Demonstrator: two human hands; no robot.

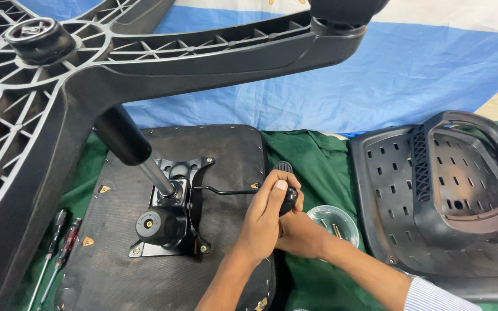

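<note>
An upturned black chair seat (231, 155) lies on green cloth. A metal tilt mechanism (171, 216) is bolted to it, with a gas cylinder (136, 152) rising to the black star base (87, 75) overhead. A thin lever rod (220, 191) runs right from the mechanism to a black handle (285, 183). My left hand (263, 222) wraps around that handle, thumb on top. My right hand (301, 233) sits just behind and under it, partly hidden, touching the handle's lower end.
A clear round dish with screws (335, 222) sits right of my hands. A black perforated chair back (433, 196) lies at the right. Two screwdrivers (59, 242) rest at the left edge. Blue and white cloth (376, 80) covers the far side.
</note>
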